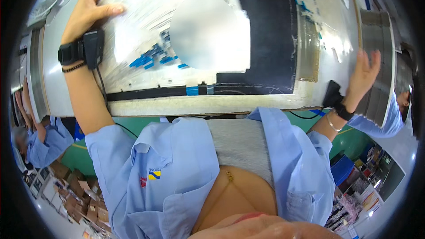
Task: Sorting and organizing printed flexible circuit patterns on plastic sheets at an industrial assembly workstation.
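The left hand [90, 11] touches the white sheet [141, 17], its grip I cannot tell, and the right hand [364, 77], fingers open, is beside the grey stack [380, 35].

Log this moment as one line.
Left hand: at white panel edge | right hand: open, near grey stack | blue pieces: on white panel | black mat: partly under panel

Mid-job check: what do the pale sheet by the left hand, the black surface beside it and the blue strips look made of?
Pale sheet: glossy, perhaps plastic film or thin metal; bright glare shows, but blur leaves it open.
Black surface: mostly matte, maybe rubber or plastic; little shine, pale edge marks.
Blue strips: possibly plastic tape; small, evenly coloured.
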The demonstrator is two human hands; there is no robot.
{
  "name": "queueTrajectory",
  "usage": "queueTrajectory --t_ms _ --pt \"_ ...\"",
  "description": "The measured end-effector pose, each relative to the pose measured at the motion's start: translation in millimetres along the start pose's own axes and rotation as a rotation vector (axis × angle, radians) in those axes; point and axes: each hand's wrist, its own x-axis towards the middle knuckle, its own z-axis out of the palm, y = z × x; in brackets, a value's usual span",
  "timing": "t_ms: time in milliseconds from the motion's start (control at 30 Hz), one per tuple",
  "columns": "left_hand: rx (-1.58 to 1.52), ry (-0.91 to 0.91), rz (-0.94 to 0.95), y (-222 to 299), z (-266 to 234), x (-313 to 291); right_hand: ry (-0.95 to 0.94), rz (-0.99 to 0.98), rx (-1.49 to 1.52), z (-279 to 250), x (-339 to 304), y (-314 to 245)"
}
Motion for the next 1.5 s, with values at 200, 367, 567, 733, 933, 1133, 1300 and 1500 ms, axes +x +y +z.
queueTrajectory --t_ms 200,367,567,733,933,1133,1300,1500 --pt "-0.022 0.056 -0.037 5.2 8.3 -3.2 -0.862 0.521 1.022 91.8 -55.0 -125.7" --pt "0.138 0.069 0.017 -8.6 -7.5 -5.6 -0.954 0.660 0.965 117.8 -39.7 -138.3" --pt "-0.066 0.071 0.005 26.9 10.1 -3.5 -1.191 0.494 0.684 145.7 -33.3 -123.9" --pt "-0.129 0.066 0.004 30.6 12.5 -4.7 -1.119 0.162 0.544 150.8 -34.4 -122.0" --pt "-0.117 0.077 0.057 19.1 10.8 -2.1 -1.200 0.276 0.528 162.7 -24.2 -115.0" --pt "-0.127 0.210 0.010 15.5 6.3 -7.8 -1.161 0.119 0.416 171.0 -27.0 -109.5" --pt "-0.041 0.207 0.009 11.9 1.9 -6.3 -1.249 0.138 0.437 171.6 -20.2 -104.6" --pt "-0.074 0.238 -0.006 14.4 4.7 -7.3 -1.089 0.063 0.552 172.5 -28.7 -102.0"
